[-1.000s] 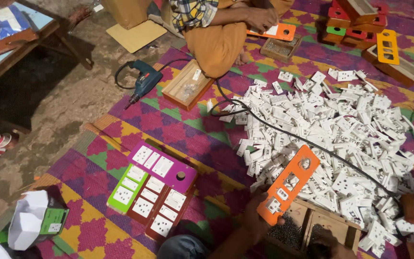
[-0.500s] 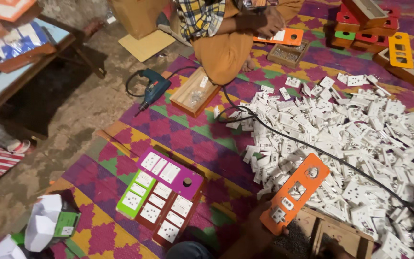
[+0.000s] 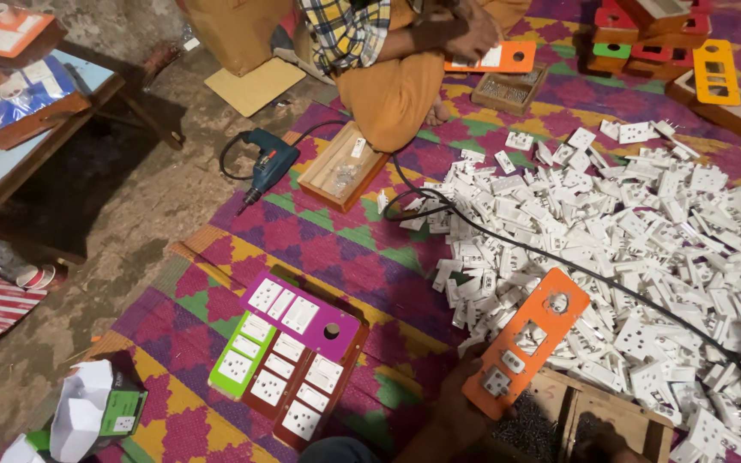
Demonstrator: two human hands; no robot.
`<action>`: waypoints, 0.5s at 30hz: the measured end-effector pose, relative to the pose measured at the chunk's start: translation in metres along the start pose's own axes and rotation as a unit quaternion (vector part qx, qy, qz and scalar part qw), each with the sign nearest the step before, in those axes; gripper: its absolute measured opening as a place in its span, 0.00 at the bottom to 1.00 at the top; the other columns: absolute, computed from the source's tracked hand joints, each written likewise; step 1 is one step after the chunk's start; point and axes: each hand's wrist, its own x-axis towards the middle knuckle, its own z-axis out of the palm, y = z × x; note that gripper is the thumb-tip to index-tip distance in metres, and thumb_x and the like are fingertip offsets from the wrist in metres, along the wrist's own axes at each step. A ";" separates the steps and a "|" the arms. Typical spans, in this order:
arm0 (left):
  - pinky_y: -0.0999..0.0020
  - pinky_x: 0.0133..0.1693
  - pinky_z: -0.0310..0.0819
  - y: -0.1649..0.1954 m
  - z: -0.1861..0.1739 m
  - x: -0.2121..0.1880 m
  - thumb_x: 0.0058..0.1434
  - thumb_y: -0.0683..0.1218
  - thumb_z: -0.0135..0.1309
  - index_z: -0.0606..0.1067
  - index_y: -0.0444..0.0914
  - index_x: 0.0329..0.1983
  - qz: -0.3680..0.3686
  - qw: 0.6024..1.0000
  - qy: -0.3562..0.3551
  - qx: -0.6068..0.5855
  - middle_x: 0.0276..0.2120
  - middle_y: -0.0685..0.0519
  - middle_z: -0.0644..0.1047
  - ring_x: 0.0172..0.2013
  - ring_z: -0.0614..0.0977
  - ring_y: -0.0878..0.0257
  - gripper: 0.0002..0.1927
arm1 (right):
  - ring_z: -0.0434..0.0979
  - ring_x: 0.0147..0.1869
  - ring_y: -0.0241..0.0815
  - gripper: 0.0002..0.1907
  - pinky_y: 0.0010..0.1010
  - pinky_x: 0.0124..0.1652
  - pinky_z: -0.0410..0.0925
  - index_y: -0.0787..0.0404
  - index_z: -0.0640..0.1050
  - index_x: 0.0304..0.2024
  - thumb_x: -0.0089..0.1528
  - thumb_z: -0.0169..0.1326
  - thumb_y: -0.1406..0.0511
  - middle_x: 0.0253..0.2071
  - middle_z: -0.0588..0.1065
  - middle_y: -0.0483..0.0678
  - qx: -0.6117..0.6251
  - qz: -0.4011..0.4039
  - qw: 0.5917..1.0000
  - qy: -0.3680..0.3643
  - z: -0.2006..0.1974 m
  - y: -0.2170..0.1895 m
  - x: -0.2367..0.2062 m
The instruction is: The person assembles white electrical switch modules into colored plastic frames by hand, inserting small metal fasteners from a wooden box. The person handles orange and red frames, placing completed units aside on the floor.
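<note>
Nearest camera, left hand (image 3: pixel 460 416) grips lower end of orange switch plate (image 3: pixel 525 345), tilted up over wooden tray (image 3: pixel 598 411), one white socket already seated near grip. Right hand barely visible at frame edge; grip cannot tell. Beside: purple, green, red filled plates (image 3: pixel 289 356) stacked aside. Beyond: white socket pile (image 3: pixel 645 231) within reach, black cable (image 3: pixel 508 244) across it. Farther: blue drill (image 3: pixel 269 165), seated co-worker (image 3: pixel 388 60) holding another orange plate.

Blue drill (image 3: pixel 269 165) on mat nr wooden tray (image 3: pixel 341 179), black cable (image 3: pixel 559 261) across sockets.
</note>
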 end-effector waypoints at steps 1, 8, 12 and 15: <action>0.47 0.36 0.81 0.002 0.002 0.000 0.72 0.51 0.48 0.62 0.44 0.72 -0.005 1.000 0.011 0.001 0.57 0.43 0.74 0.51 0.80 0.45 0.26 | 0.82 0.42 0.40 0.12 0.32 0.45 0.75 0.63 0.83 0.45 0.59 0.62 0.66 0.39 0.83 0.51 0.014 -0.004 1.000 0.005 0.000 -0.001 0.002; 0.49 0.38 0.81 -0.008 -0.002 0.000 0.72 0.55 0.47 0.67 0.35 0.71 0.005 0.999 0.004 0.050 0.57 0.42 0.76 0.50 0.80 0.47 0.29 | 0.80 0.41 0.38 0.10 0.31 0.42 0.73 0.66 0.83 0.44 0.60 0.61 0.70 0.39 0.82 0.50 0.392 -0.039 0.918 0.047 -0.021 -0.038 -0.008; 0.51 0.40 0.81 -0.013 -0.007 -0.002 0.73 0.56 0.43 0.66 0.35 0.69 -0.032 0.999 0.009 0.024 0.54 0.43 0.77 0.50 0.80 0.49 0.28 | 0.79 0.39 0.35 0.08 0.27 0.36 0.70 0.67 0.83 0.44 0.62 0.59 0.71 0.38 0.82 0.49 0.474 -0.033 0.880 0.005 -0.037 -0.082 -0.018; 0.52 0.39 0.81 -0.012 0.000 -0.006 0.75 0.55 0.42 0.66 0.34 0.70 -0.010 0.998 -0.024 0.063 0.55 0.43 0.77 0.50 0.81 0.51 0.27 | 0.75 0.32 0.34 0.08 0.25 0.29 0.66 0.68 0.82 0.44 0.63 0.58 0.70 0.38 0.81 0.47 0.526 -0.043 0.850 -0.003 -0.041 -0.112 -0.017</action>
